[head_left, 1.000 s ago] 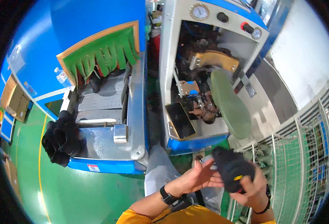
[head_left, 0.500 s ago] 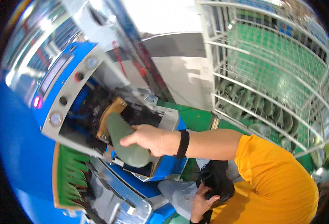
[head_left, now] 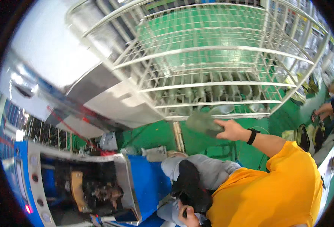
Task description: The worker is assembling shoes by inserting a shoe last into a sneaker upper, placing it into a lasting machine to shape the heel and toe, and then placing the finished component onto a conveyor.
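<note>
My right hand (head_left: pixel 231 130), at the end of an outstretched arm with a black wristband, grips a green shoe last (head_left: pixel 201 123), which is blurred by motion. The last is in front of the lower rail of a white wire rack (head_left: pixel 220 85). Close to my body, my left hand (head_left: pixel 189 216) is closed on a black shoe (head_left: pixel 191 183), held above my grey-clad legs. Part of this hand is cut off by the lower edge. Several similar green lasts (head_left: pixel 233 90) stand in a row at the bottom of the rack.
A blue and grey machine (head_left: pixel 144 181) with gauges, knobs and a tan curved pad (head_left: pixel 77 191) stands at lower left. At the right edge are another person's hand (head_left: pixel 325 110) and dark sleeve. A metal post (head_left: pixel 64 98) slants beside the white wall.
My right hand has carried the green last away from the machine's tan pad to the rack. My view has swung to the right. My left hand still holds the black shoe.
</note>
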`<state>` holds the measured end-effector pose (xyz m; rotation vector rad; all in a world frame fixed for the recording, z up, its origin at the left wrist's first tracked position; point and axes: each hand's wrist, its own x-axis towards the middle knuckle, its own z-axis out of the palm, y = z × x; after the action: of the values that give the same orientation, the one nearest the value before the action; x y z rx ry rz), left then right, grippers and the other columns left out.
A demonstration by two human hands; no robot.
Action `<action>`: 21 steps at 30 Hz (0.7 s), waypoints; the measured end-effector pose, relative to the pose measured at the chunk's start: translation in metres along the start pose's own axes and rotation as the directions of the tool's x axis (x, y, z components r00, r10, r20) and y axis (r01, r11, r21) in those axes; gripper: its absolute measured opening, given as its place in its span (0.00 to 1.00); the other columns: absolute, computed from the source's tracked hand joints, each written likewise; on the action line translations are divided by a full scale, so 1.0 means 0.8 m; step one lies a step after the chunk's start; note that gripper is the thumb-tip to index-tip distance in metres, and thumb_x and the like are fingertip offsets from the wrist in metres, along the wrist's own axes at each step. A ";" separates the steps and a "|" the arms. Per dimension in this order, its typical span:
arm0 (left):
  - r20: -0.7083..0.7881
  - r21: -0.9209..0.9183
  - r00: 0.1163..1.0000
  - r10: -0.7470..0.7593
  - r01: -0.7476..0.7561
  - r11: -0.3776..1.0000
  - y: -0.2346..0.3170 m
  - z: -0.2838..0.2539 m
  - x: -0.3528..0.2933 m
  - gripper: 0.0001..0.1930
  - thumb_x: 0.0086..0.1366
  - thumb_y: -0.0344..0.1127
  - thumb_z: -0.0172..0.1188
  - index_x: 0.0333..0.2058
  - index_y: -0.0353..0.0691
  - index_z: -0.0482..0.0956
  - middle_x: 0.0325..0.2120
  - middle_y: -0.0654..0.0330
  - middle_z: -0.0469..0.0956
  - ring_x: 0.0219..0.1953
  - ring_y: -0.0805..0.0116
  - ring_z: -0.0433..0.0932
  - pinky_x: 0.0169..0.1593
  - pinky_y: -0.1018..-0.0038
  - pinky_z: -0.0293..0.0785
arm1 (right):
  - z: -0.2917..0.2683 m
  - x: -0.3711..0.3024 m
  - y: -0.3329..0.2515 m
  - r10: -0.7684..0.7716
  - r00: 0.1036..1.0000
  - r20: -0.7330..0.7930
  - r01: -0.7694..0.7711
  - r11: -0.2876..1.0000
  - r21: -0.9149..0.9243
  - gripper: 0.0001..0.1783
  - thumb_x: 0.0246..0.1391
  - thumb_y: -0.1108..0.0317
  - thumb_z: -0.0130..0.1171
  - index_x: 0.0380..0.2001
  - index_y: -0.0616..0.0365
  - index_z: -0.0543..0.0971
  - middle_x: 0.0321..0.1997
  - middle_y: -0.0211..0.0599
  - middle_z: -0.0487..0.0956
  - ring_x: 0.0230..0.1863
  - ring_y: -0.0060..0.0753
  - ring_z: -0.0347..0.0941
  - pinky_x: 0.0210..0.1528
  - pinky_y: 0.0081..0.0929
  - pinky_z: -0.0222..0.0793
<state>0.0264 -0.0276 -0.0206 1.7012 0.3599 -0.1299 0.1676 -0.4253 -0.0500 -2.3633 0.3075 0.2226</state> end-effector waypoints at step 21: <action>0.169 0.528 0.950 -0.263 0.139 0.838 0.102 0.177 0.061 0.16 0.65 0.43 0.69 0.42 0.35 0.85 0.68 0.34 0.61 0.66 0.42 0.67 0.67 0.61 0.64 | -0.250 0.032 0.559 0.533 0.559 -0.635 -0.725 0.686 -0.062 0.32 0.49 0.50 0.64 0.49 0.65 0.81 0.51 0.60 0.81 0.56 0.60 0.76 0.62 0.51 0.70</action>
<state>0.1146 -0.1685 0.0185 2.1412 0.3453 -0.6298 0.0797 -0.8826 -0.2036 -2.4767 1.5701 -0.1418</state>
